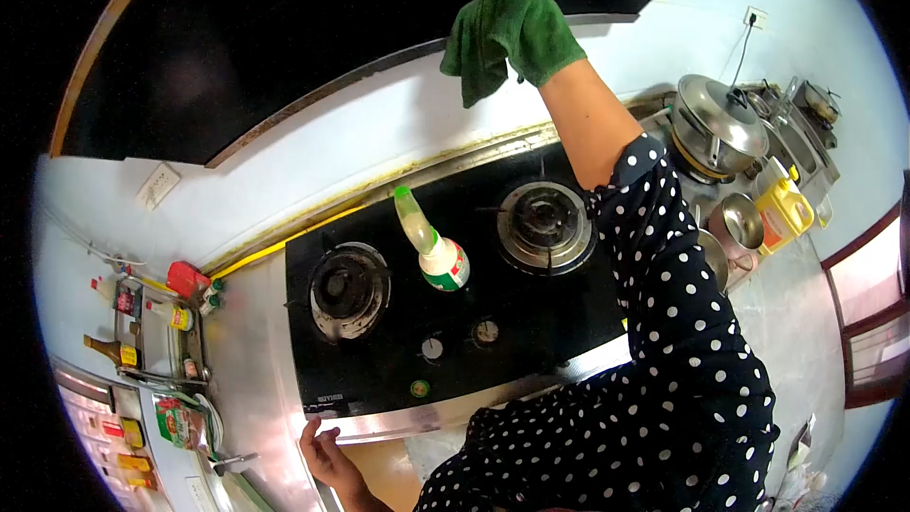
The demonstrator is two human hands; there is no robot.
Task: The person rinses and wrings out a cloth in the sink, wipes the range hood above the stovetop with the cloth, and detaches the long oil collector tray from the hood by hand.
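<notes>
A green cloth (pixel 531 24) is wrapped over my right hand (pixel 566 78), which is raised against the lower edge of the black range hood (pixel 322 100). The cloth hides my fingers, and a loose flap hangs to the left. My left hand (pixel 327 460) is low at the front left corner of the gas stove (pixel 512 332), fingers slightly bent and apart, holding nothing. Between the two burners stands a white and green bottle (pixel 444 264) with a clear upper part and a bright green tip.
At right are a lidded steel pot (pixel 713 133), a smaller pot (pixel 737 223), a yellow jug (pixel 782 213) and a sink (pixel 801 137). A rack (pixel 194 341) with several seasoning bottles stands at left. A yellow hose (pixel 284 245) runs behind the stove.
</notes>
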